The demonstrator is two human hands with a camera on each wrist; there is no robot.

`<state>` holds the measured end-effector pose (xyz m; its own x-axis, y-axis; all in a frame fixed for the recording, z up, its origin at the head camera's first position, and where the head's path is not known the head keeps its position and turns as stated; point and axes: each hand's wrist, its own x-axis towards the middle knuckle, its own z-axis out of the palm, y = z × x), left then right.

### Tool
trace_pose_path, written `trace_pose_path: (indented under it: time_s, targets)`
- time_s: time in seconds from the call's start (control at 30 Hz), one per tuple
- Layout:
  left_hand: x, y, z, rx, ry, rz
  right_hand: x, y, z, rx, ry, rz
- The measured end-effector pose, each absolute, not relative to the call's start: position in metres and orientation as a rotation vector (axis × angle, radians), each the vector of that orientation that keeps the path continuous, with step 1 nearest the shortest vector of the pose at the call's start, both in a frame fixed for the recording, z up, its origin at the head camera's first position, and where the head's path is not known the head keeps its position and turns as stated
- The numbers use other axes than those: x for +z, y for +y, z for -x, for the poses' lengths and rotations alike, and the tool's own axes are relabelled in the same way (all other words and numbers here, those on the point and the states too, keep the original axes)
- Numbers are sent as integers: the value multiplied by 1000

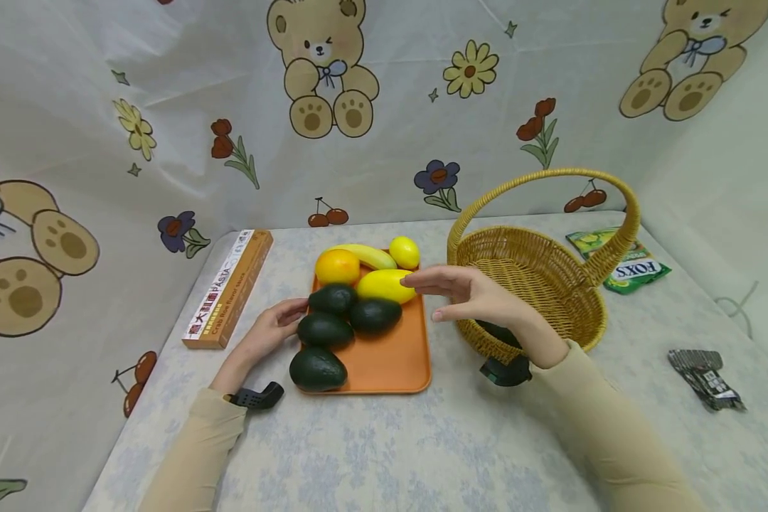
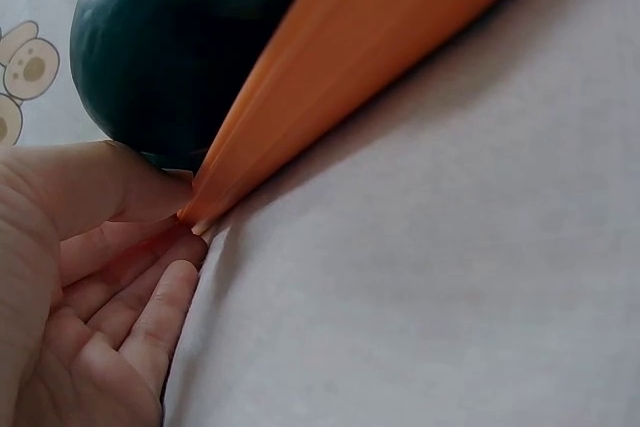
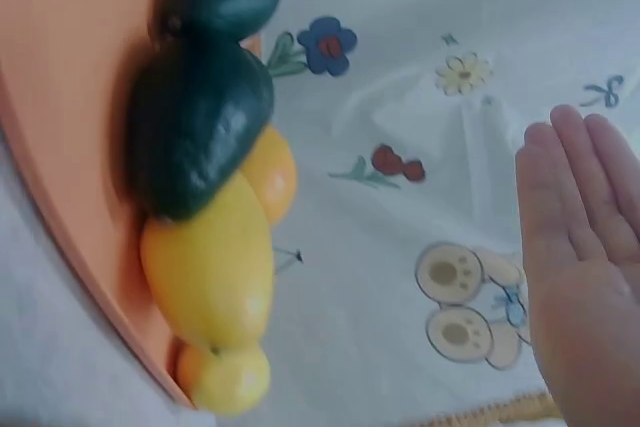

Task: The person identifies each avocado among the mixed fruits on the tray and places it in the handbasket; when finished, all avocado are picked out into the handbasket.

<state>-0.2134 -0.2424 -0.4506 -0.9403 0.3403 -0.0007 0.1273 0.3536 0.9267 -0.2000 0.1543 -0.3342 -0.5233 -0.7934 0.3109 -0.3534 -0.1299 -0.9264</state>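
An orange tray (image 1: 390,363) holds several dark green avocados (image 1: 318,369), a yellow mango-like fruit (image 1: 384,286), an orange (image 1: 337,267), a banana (image 1: 372,256) and a lemon (image 1: 404,252). At the tray's left side, my left hand (image 1: 272,331) pinches the rim; the left wrist view shows the thumb (image 2: 130,187) against the edge, close below an avocado (image 2: 150,57). My right hand (image 1: 470,293) is in the air between the tray and a woven basket (image 1: 550,284), holding nothing. Its fingers (image 3: 585,177) are straight in the right wrist view. Something dark green (image 1: 500,333) lies inside the basket, partly hidden by the right forearm.
A long pasta box (image 1: 229,288) lies left of the tray. Behind the basket's right side is a green FOX'S bag (image 1: 633,267). A small dark packet (image 1: 707,379) sits at the far right. The basket's tall handle (image 1: 550,174) arches upward; a bear-patterned cloth (image 1: 397,142) hangs behind.
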Motion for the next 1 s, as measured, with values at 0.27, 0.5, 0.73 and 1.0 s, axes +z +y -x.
trace_pose_path:
  time_s: [0.27,0.5,0.73,1.0]
  targets:
    - [-449,-241,213,1620,2429,-431,-352,110,209,-1552,1908,1122]
    - [-449,-241,213,1630,2414,-432,-370,88,216,-1559,2110,1036]
    - [-450,-241,213,1654,2411,-451,-392,76,223,-1551,2280,954]
    - [-451,-242,213,1651,2423,-468,-407,71,223,-1338,2482,953]
